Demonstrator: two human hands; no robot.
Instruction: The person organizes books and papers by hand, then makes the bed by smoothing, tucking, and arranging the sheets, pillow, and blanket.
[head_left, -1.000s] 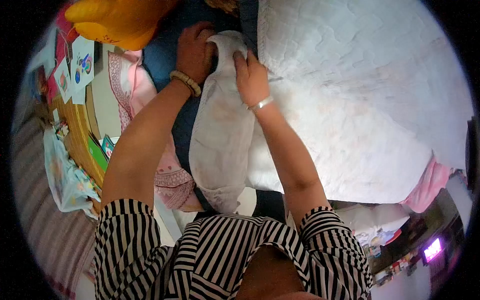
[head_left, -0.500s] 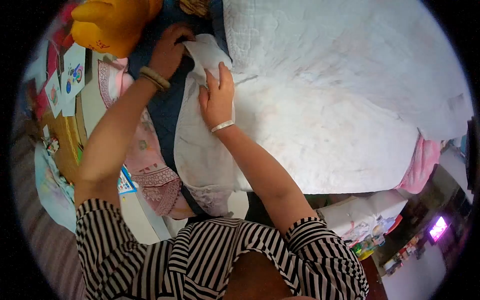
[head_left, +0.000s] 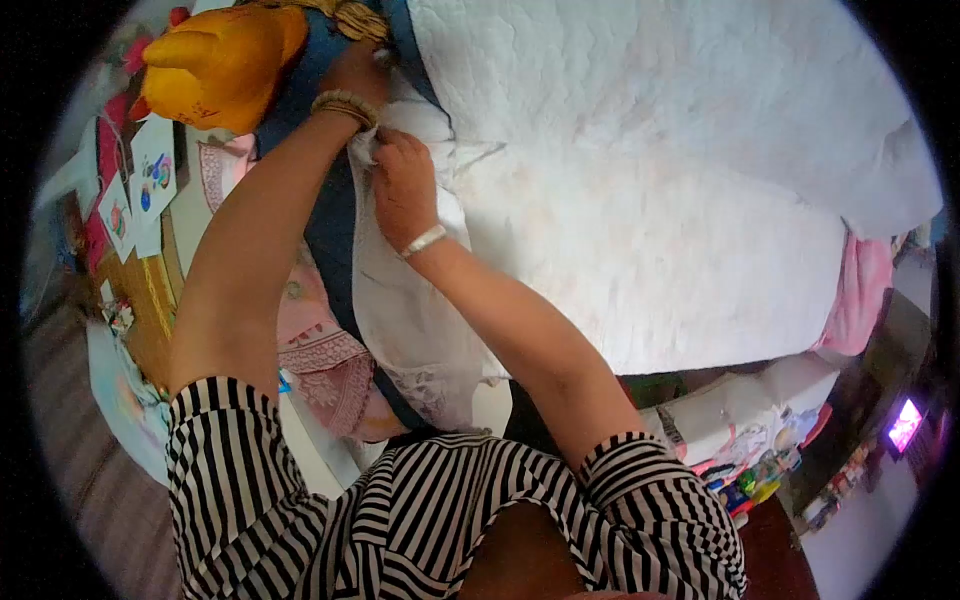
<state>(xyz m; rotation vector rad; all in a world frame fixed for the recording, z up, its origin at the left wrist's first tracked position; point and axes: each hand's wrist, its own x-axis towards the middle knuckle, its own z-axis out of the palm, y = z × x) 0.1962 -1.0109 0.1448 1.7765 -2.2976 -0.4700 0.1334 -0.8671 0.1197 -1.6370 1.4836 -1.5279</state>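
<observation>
A large white quilted pad (head_left: 640, 240) spreads over the surface before me, stained in places. My right hand (head_left: 405, 190), with a pale bangle at the wrist, pinches a bunched fold of the pad near its left edge. Just beyond, my left hand (head_left: 358, 78) reaches forward over the dark blue cloth (head_left: 330, 240), a beaded bracelet (head_left: 345, 105) on its wrist. Its fingers point away and are mostly hidden behind the hand. A brownish-gold cloth (head_left: 360, 20) lies close to its far side.
A yellow plush-like object (head_left: 220, 70) sits at the upper left. Pink lace-edged fabric (head_left: 320, 370) hangs along the left side, and pink cloth (head_left: 858, 295) shows at the right. Printed cards (head_left: 152, 170) lie at left. A small screen (head_left: 905, 425) glows at lower right.
My left hand has moved forward, away from the lifted corner it was at. My right hand has shifted left and closed from spread fingers into a pinch on the pad.
</observation>
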